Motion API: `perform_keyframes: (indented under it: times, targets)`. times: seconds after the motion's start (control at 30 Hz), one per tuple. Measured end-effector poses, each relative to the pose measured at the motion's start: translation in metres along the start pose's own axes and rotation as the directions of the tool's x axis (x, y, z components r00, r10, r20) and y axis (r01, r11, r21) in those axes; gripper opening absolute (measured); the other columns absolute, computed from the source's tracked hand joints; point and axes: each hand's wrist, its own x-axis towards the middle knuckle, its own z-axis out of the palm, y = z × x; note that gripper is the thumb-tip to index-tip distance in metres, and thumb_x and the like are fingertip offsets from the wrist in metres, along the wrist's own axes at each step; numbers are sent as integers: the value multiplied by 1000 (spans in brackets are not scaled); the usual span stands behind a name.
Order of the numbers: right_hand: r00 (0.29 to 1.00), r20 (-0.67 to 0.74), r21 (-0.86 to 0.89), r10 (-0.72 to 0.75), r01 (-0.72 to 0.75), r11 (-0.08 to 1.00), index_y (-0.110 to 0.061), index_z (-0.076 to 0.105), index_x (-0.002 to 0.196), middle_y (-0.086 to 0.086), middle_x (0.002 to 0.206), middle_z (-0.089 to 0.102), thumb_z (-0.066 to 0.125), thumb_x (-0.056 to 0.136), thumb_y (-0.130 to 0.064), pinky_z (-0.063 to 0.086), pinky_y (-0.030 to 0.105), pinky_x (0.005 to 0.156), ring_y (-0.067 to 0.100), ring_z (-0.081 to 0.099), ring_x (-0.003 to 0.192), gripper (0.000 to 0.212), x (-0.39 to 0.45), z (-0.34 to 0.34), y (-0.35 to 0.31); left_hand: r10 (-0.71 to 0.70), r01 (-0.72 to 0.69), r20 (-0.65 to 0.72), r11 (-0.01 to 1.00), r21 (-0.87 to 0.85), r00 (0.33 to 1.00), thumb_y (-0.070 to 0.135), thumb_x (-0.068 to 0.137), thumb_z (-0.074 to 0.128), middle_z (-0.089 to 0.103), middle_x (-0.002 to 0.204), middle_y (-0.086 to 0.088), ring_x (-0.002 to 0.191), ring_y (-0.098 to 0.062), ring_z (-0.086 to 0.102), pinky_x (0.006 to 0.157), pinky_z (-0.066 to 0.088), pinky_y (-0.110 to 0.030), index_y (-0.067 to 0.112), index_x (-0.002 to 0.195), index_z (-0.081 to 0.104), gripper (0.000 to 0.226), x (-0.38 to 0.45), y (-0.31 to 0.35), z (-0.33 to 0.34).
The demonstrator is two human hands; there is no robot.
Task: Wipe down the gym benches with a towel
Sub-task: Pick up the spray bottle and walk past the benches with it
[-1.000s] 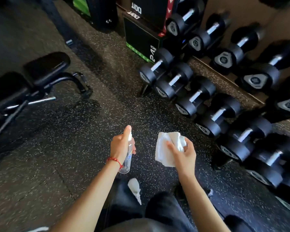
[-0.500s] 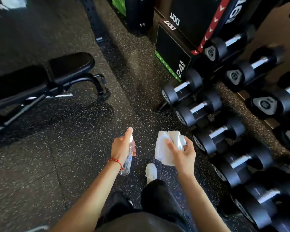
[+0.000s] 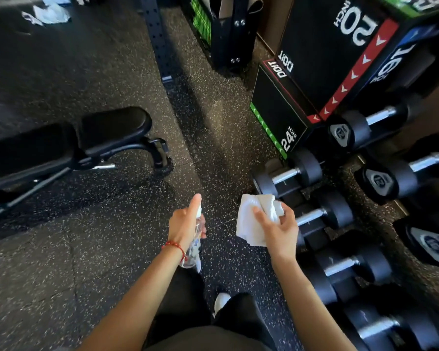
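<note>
Nearest, dark trousers and one white shoe (image 3: 221, 301) planted on the speckled rubber floor (image 3: 61, 262). Above those, left hand (image 3: 185, 225) wrapped around a clear spray bottle (image 3: 195, 245), fingers closed on its body and forefinger laid over the nozzle top, probably poised to press; red bracelet (image 3: 175, 247) at the wrist. Just beside it but apart, right hand (image 3: 279, 228) pinching a folded white towel (image 3: 251, 221), thumb across the front face, other fingers curled behind, cloth held flat toward the nozzle, likely so the spray lands on it before any wiping. Bottle and towel raised in mid-air over bare floor, touching nothing else. To the right, a row of dark dumbbells (image 3: 314, 216) running along the floor's right edge, chrome handles catching light. Further off on the left, a black padded bench (image 3: 112, 126) on a metal frame, well apart from both hands, not yet wiped by the look of things; reaching it calls for a turn leftward. Beyond the dumbbells, stacked jump boxes (image 3: 322, 67) marked with heights, toward the far right corner. At the far left corner, crumpled pale scraps (image 3: 51, 13) on the floor, too blurred to identify.
</note>
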Motion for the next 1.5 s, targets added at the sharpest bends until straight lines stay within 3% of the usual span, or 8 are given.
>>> perform_keyframes:
  times: [0.13, 0.37, 0.53, 0.73, 0.97, 1.2, 1.33, 1.5]
  targets:
    - [1000, 6, -20, 0, 0, 1000, -11, 50, 123, 6, 117, 58, 77, 71, -35, 45, 40, 93, 19, 56, 104, 63, 50, 48, -24, 19, -19, 1, 1000, 11, 1000, 49, 92, 46, 56, 48, -7, 42, -19, 54, 38, 43, -19, 3, 56, 54, 59, 67, 33, -2]
    - [1000, -3, 1, 8, -8, 1000, -10, 46, 128, 4, 120, 54, 76, 74, -33, 42, 27, 87, 16, 52, 104, 65, 131, 130, -93, 31, -31, 4, 999, -30, 1000, 47, 90, 51, 55, 45, -5, 41, -19, 54, 44, 49, -26, 4, 55, 53, 56, 190, 118, -19]
    - [1000, -19, 21, 4, -4, 1000, -11, 46, 128, 4, 122, 51, 76, 74, -32, 41, 27, 89, 16, 49, 107, 66, 179, 170, -130, 44, -44, -2, 999, -18, 999, 46, 92, 48, 53, 43, -4, 40, -19, 54, 39, 44, -20, 5, 53, 50, 57, 256, 164, -19]
    - [1000, -25, -3, 7, -7, 1000, -12, 45, 129, -1, 115, 50, 76, 72, -35, 39, 24, 83, 13, 49, 102, 68, 246, 199, -162, 25, -25, 10, 998, -50, 1000, 47, 92, 48, 49, 38, 2, 38, -16, 52, 45, 47, -27, 6, 52, 48, 58, 323, 201, 4]
    - [999, -35, 8, 17, -17, 1000, -11, 47, 127, 7, 124, 55, 77, 72, -34, 45, 38, 95, 21, 54, 109, 67, 363, 224, -207, 86, -86, 28, 996, -2, 996, 50, 92, 46, 53, 40, -2, 41, -19, 55, 46, 47, -26, 5, 51, 52, 61, 416, 260, 53]
    - [999, -46, -15, 11, -12, 1000, -14, 49, 125, 6, 121, 56, 75, 62, -49, 45, 44, 95, 21, 54, 109, 77, 459, 239, -266, 98, -99, 21, 995, 5, 995, 48, 93, 47, 53, 42, -3, 45, -23, 55, 47, 48, -27, 9, 48, 52, 60, 489, 335, 98]
    - [998, -64, -10, 24, -25, 1000, -13, 50, 124, 5, 118, 58, 77, 66, -46, 46, 45, 93, 20, 56, 106, 72, 500, 252, -291, 98, -99, 50, 995, 16, 994, 48, 93, 46, 53, 41, -2, 44, -23, 55, 53, 52, -35, 13, 41, 50, 62, 528, 367, 117]
    - [993, -107, 28, 41, -38, 999, -14, 50, 123, 4, 115, 60, 70, 50, -63, 49, 45, 90, 20, 59, 103, 90, 551, 277, -315, 126, -138, 113, 985, 107, 986, 48, 94, 42, 56, 44, -5, 44, -21, 56, 43, 45, -20, 9, 48, 53, 62, 587, 403, 141]
